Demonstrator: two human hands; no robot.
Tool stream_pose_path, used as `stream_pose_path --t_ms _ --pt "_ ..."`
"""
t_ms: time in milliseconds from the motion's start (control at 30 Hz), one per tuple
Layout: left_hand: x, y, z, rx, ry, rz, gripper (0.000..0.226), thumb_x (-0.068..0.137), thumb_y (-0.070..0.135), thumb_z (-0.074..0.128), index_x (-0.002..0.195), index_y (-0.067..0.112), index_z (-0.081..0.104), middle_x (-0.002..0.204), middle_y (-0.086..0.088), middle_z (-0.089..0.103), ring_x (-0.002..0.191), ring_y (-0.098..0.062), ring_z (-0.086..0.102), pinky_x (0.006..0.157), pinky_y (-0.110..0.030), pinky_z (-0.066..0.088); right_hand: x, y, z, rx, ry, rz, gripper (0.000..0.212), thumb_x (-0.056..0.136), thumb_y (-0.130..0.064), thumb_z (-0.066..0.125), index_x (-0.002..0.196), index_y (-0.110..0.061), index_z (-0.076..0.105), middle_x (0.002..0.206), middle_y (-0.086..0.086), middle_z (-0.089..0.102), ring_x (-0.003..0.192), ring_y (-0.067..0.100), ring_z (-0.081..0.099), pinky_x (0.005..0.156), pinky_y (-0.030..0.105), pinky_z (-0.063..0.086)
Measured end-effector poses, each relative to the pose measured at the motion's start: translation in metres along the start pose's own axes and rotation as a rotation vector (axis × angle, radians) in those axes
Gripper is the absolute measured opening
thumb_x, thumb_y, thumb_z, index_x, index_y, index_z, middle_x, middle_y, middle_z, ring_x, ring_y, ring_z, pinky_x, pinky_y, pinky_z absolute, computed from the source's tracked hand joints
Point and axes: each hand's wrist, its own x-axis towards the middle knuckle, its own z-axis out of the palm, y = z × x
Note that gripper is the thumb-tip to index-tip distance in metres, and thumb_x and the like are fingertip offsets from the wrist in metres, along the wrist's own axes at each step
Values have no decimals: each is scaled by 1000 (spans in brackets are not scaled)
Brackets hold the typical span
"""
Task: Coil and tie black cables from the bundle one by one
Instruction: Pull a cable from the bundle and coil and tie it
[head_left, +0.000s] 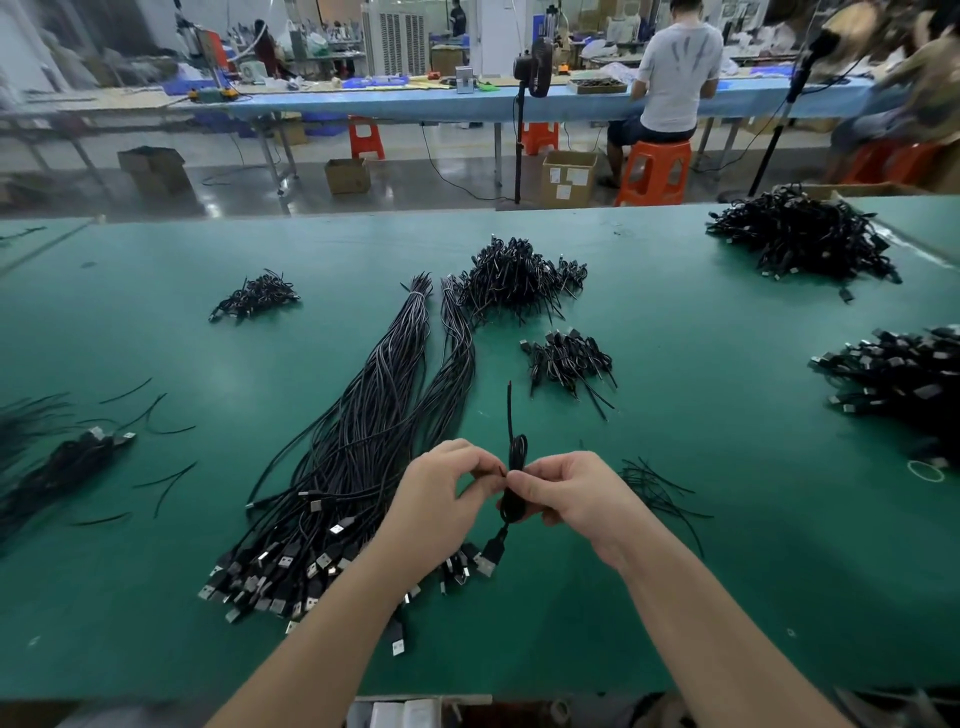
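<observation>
A long bundle of black USB cables (363, 431) lies on the green table (701, 545), plugs fanned toward me. Above the table, in front of me, I hold one coiled black cable (515, 467). Its free end sticks up and its USB plug (488, 558) hangs below. My right hand (571, 493) grips the coil at its middle. My left hand (447, 483) pinches a thin tie end at the coil's left side. Loose black ties (660, 493) lie just right of my right hand.
Piles of coiled, tied cables sit at the middle back (519, 280), middle right (569, 358), back left (254, 296), far right (904, 374) and back right (800, 234). More cables and scattered ties lie at the left (67, 457). A person sits at a blue bench beyond.
</observation>
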Motion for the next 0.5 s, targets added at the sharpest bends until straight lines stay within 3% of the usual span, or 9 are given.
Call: stream_pose_path --t_ms 300,400,500 --pt "-3 4 -7 -24 -31 5 3 89 17 75 91 18 75 86 14 69 83 -5 61 72 -13 46 -4 4 -1 130 -32 32 23 84 -28 76 95 -8 78 93 10 78 74 10 69 68 25 42" --pt "-3 3 -8 -4 -63 3 5 90 14 74 92 18 75 86 14 69 83 -3 62 73 -16 49 -6 3 0 98 -31 23 22 84 -28 77 93 -8 78 91 11 78 75 12 69 69 25 42" --pt "-4 2 -8 46 -100 -1 8 91 14 71 89 22 73 79 16 67 72 2 58 64 -13 44 -6 3 -1 -19 -10 -15 15 83 -28 79 86 -13 78 81 7 77 66 6 66 63 17 42"
